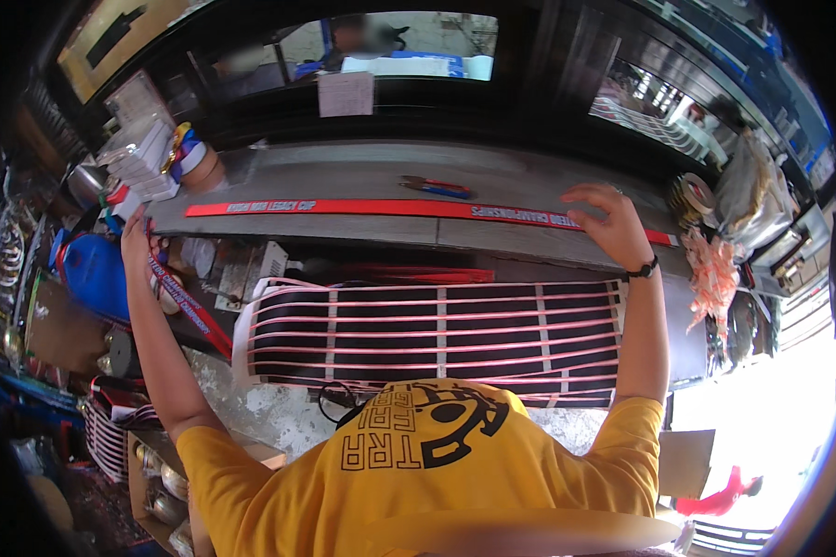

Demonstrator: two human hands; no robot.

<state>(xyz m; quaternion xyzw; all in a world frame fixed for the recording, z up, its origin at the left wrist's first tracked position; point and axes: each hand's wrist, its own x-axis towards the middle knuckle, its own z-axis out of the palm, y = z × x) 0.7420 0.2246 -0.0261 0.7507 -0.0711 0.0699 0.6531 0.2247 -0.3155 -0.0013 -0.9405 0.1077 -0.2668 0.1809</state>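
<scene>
A long red ribbon (344,208) with white lettering lies flat along the dark grey bench. Over its right part hovers my right hand (611,221), thumb and fingers curved apart, with a dark band on the wrist. At the bench's left end my left hand (136,239) is closed at the top of a bunch of red printed ribbons (181,295), which hang down beside the forearm. Its fingertips are partly hidden. Behind the flat ribbon lie red-and-blue-handled pliers (437,187).
Below the bench edge sits a black panel (390,325) crossed by pale strips. White boxes (144,153) and tape rolls (202,169) stand at left, above a blue round container (93,274). At right are a brown tape roll (695,195), plastic bags (757,190) and an orange-white bundle (712,278).
</scene>
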